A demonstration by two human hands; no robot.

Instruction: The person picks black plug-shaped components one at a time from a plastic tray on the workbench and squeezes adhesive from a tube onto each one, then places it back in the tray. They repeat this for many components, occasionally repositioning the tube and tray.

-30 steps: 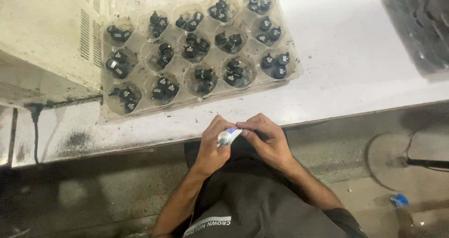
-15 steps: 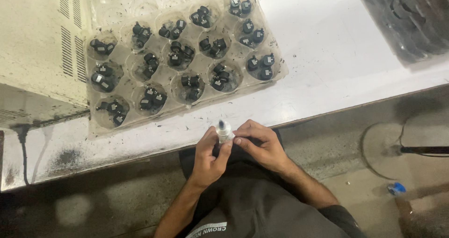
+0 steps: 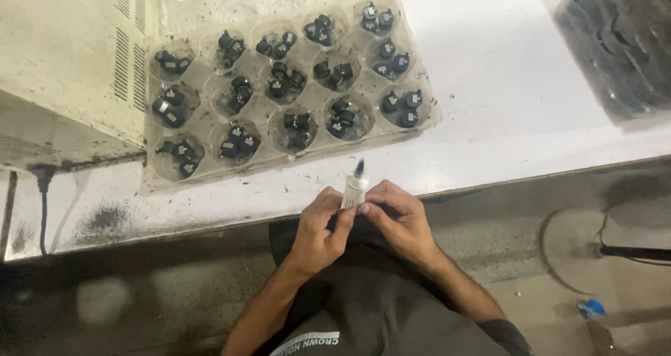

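Gripping white tube (image 3: 354, 188) in both hands: left (image 3: 318, 231), right (image 3: 396, 219) | clear tray (image 3: 203, 174): black parts (image 3: 240, 140) in cups

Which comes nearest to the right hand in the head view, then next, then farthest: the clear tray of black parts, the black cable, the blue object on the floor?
From the right hand:
1. Clear tray of black parts, just ahead on the bench.
2. Blue object, floor, right.
3. Black cable, far left.

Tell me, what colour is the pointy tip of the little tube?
Dark, nearly black, on the small white ribbed tube, seen in the head view.
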